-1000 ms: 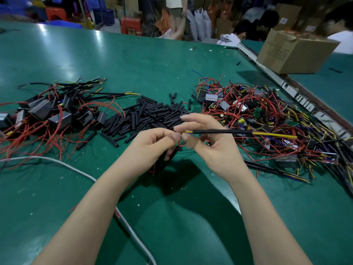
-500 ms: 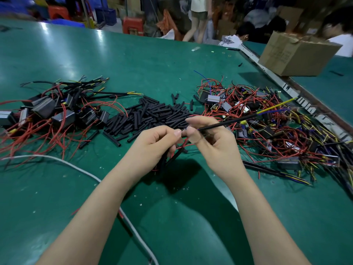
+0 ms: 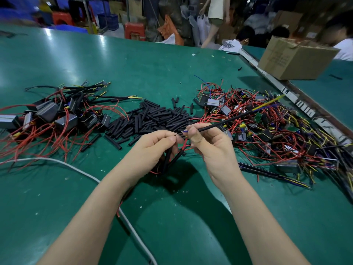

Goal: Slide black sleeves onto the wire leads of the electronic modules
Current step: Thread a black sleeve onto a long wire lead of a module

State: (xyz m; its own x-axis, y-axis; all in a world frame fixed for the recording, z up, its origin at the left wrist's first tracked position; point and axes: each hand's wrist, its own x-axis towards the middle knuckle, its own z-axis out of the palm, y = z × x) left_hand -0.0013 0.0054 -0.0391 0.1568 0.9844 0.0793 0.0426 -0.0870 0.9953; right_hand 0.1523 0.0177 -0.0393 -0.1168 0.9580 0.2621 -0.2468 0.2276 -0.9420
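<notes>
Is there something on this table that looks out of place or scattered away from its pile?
Yes. A few black sleeves lie loose beyond the main sleeve pile, and one more lies far off beside the cardboard box. Nothing looks damaged.

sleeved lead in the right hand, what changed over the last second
The sleeved lead, level a second ago, now tilts with its yellow far end raised up and right. The right hand and left hand kept their grips, and the sleeve pile stayed put.
</notes>
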